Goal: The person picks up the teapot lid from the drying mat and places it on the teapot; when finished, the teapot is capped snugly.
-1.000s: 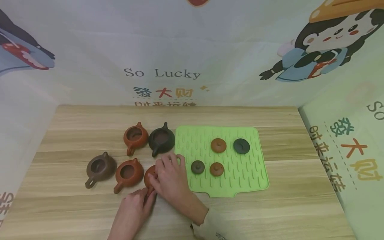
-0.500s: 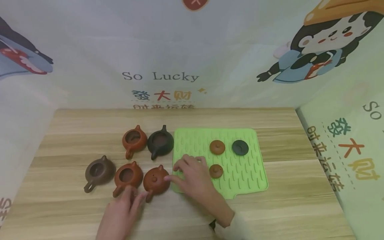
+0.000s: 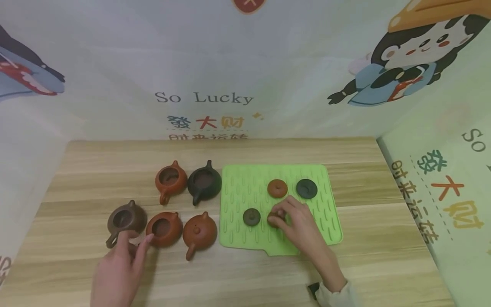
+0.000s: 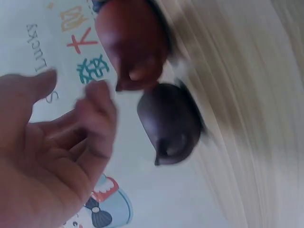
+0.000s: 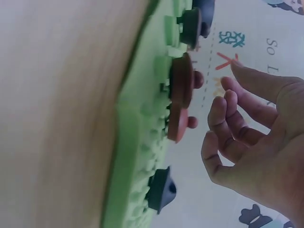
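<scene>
My left hand (image 3: 116, 270) is at the handle side of the brown lidless teapot (image 3: 134, 218) and a reddish lidless teapot (image 3: 172, 230). In the left wrist view its fingers are loosely bent, apart from the brown teapot (image 4: 168, 114) and the reddish one (image 4: 130, 33). My right hand (image 3: 304, 232) is over a reddish-brown lid (image 3: 274, 220) on the green mat (image 3: 238, 187). The right wrist view shows its thumb and bent fingers a little off that knobbed lid (image 5: 180, 80), holding nothing. A reddish teapot (image 3: 201, 232) beside the mat wears its lid.
Behind stand another reddish lidless teapot (image 3: 178, 183) and a black one (image 3: 207, 192). Also on the mat lie a dark grey-brown lid (image 3: 252, 217), an orange-brown lid (image 3: 277, 188) and a black lid (image 3: 307, 189). A printed cloth wall (image 3: 287, 85) borders the wooden table (image 3: 383, 256).
My right hand has left the lidded teapot and moved right to the reddish-brown lid. My left hand has moved left from that teapot; the lidless reddish teapot beside it has turned slightly.
</scene>
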Tool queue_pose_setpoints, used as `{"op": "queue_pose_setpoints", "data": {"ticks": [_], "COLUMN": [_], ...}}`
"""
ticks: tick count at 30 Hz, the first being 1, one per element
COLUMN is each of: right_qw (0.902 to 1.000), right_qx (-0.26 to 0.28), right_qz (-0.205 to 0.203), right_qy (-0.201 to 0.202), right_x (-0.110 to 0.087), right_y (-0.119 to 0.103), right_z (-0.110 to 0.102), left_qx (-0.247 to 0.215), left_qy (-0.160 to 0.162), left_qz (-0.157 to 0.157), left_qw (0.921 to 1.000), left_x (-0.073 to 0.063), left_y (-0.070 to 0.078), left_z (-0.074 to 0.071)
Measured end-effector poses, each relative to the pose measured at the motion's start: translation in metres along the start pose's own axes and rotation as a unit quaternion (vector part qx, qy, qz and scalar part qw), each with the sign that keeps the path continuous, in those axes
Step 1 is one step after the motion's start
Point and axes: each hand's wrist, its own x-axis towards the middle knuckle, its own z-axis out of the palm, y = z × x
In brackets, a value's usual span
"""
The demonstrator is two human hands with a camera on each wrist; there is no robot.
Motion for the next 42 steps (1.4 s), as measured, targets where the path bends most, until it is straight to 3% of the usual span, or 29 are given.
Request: {"op": "queue_pose_setpoints", "data": {"ticks": [2, 7, 10, 14, 20, 25, 30, 32, 35, 39, 42], "right_qw": [1.0, 0.9999, 0.9998, 0.9994, 0.9949, 0.9961, 0.9949, 0.9955, 0.9965, 0.9956, 0.9956], "right_qx": [-0.001, -0.005, 0.004, 0.02, 0.053, 0.058, 0.081, 0.081, 0.073, 0.064, 0.057], "right_qz": [-0.001, -0.016, -0.017, -0.027, -0.086, -0.065, -0.058, -0.043, -0.01, 0.03, 0.032], "right_qy": [0.0, 0.004, -0.001, -0.004, 0.007, -0.009, -0.016, -0.022, -0.04, -0.062, -0.066], "right_x": [-0.003, -0.006, -0.005, -0.005, -0.007, -0.008, -0.005, -0.004, -0.002, -0.001, 0.0], "right_y": [0.003, 0.009, 0.011, 0.016, 0.055, 0.072, 0.05, 0.037, 0.022, 0.014, 0.013], "right_z": [0.0, 0.001, 0.002, 0.004, 0.022, 0.033, 0.021, 0.014, 0.006, 0.002, 0.002], "left_qx": [0.007, 0.025, 0.028, 0.028, 0.025, 0.019, 0.011, 0.015, 0.015, 0.008, 0.005], "left_qy": [-0.022, -0.12, -0.142, -0.12, -0.09, -0.064, -0.028, -0.022, -0.025, -0.026, -0.026], "left_qz": [-0.004, -0.031, -0.039, -0.022, 0.008, 0.03, 0.05, 0.054, 0.052, 0.047, 0.046], "left_qw": [0.9997, 0.992, 0.9887, 0.9921, 0.9956, 0.9973, 0.9983, 0.9982, 0.9982, 0.9985, 0.9986], "left_x": [0.001, 0.003, 0.002, -0.002, -0.003, -0.006, -0.013, -0.015, -0.017, -0.015, -0.012], "left_y": [-0.004, -0.013, -0.015, -0.016, -0.015, -0.022, -0.05, -0.062, -0.07, -0.06, -0.045], "left_z": [-0.002, -0.002, 0.001, 0.005, 0.011, 0.017, 0.041, 0.051, 0.057, 0.05, 0.04]}}
